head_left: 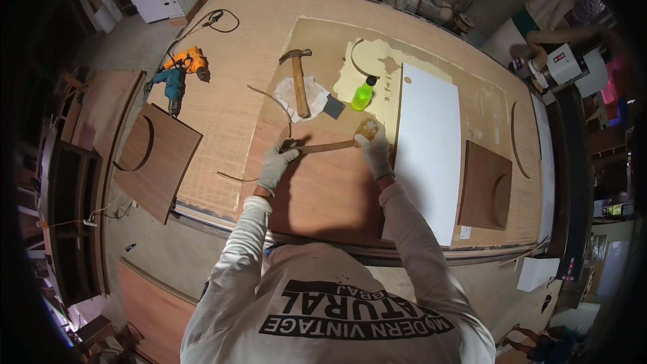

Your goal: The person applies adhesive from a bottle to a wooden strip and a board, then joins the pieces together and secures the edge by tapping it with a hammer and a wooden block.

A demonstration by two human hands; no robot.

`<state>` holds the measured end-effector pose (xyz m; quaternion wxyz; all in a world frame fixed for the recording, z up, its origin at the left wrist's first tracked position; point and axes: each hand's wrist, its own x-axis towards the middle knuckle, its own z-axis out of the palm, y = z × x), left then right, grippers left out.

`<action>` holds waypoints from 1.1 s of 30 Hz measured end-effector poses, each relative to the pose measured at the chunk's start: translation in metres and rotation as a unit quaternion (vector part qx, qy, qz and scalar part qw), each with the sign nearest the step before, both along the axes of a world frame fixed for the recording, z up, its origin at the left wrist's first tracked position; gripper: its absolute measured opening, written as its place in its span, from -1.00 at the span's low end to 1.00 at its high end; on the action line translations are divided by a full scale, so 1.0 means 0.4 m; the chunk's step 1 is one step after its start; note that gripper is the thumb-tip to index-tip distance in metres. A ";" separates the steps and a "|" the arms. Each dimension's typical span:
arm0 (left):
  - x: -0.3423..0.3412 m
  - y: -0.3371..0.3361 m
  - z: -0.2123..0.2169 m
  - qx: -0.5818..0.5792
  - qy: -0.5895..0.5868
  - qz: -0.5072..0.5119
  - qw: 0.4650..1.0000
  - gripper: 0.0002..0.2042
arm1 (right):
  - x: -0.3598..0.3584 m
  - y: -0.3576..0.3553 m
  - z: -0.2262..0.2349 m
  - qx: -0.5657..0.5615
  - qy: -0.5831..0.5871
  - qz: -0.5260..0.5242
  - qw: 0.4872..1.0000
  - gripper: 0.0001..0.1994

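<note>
A narrow brown edging strip (327, 147) is stretched between my two gloved hands, over a reddish-brown board (323, 192). My left hand (275, 165) is closed on its left end, with a dark loop of strip rising beside the fingers. At the strip's right end, my right hand (375, 152) grips a yellowish-brown roundish thing (366, 130) with a pale patch on top; its kind is unclear. Beyond my hands, a claw hammer (299, 84) lies on a white cloth (313, 98) beside a dark grey square pad (334, 108). A green bottle with a black cap (363, 94) stands nearby.
A long white panel (428, 141) lies right of my right hand, with a brown panel (485, 185) beyond it. On the left are an orange drill (192, 62), a teal drill (172, 87) and a brown panel (158, 158) overhanging the table edge. Loose curved strips (239, 178) lie about.
</note>
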<state>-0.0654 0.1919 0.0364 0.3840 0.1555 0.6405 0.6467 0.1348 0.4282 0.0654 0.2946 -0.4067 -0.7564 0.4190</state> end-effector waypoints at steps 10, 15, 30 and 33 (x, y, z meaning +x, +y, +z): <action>0.084 0.002 -0.080 -0.013 0.011 -0.014 1.000 -0.68 | -0.086 -0.084 -0.106 0.002 -0.011 0.073 0.997 -0.33; 0.147 0.083 -0.108 -0.066 0.032 -0.041 0.996 -0.56 | -0.029 0.017 -0.024 -0.045 0.038 0.049 0.997 -0.36; 0.155 0.115 -0.143 -0.053 0.061 -0.019 0.997 -0.62 | -0.020 0.033 0.006 -0.024 0.046 0.014 0.999 -0.39; 0.165 0.110 -0.088 -0.069 0.106 -0.038 0.991 -0.64 | -0.022 0.029 0.009 -0.024 0.017 0.000 1.000 -0.40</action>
